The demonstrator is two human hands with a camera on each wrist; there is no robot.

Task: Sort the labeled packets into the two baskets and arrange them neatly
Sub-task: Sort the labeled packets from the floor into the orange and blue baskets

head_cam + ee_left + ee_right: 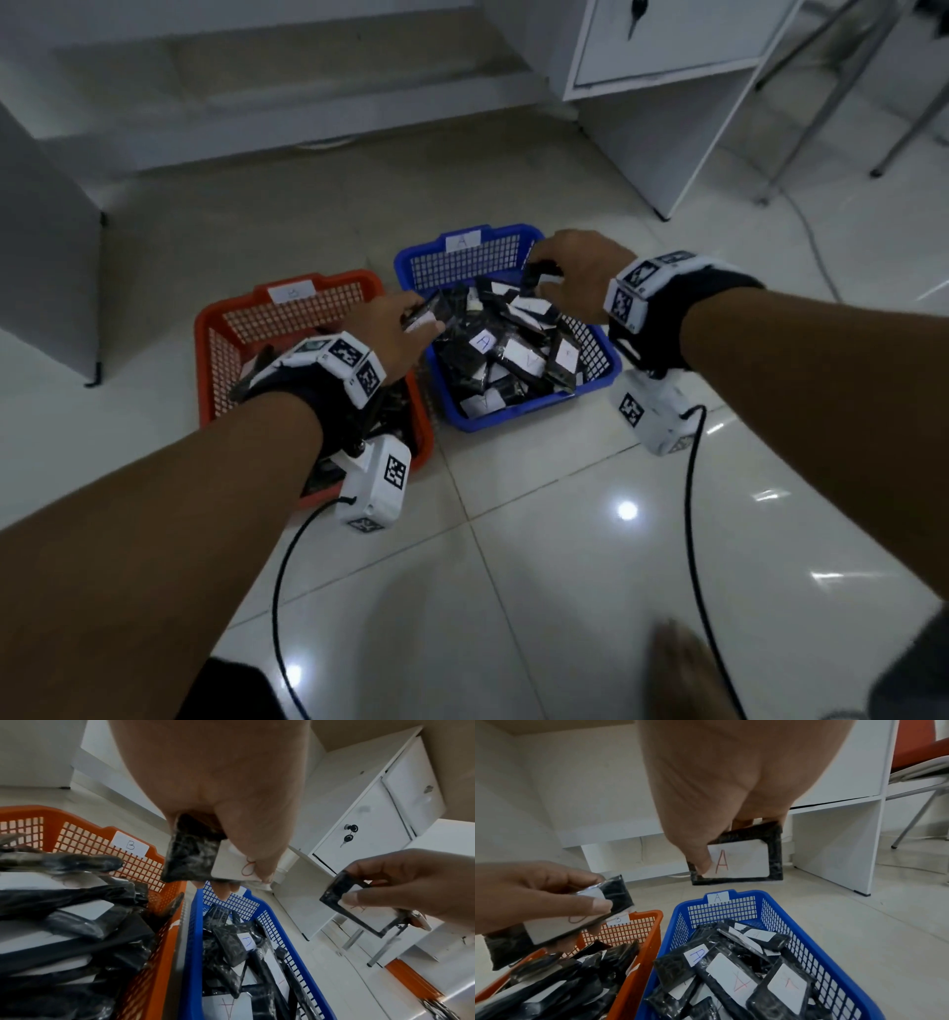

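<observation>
Both hands pinch one packet each. Head view: left hand (395,329) holds its B packet (426,316) between orange basket (205,329) and blue basket (601,354); right hand (580,272) holds the A packet (536,275) over blue. Left wrist: I judge the packets light, slick, pliable; grip edges. Right wrist: A label upright, long axis horizontal.

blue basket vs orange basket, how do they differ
The blue basket carries a tag marked A; the orange basket's tag reads B in the left wrist view. The blue basket sits to the right of the orange one and reaches a little farther from the person. Packets in the blue basket show A labels; those in the orange basket show no readable letters. Both are mesh-walled and hold black packets.
</observation>
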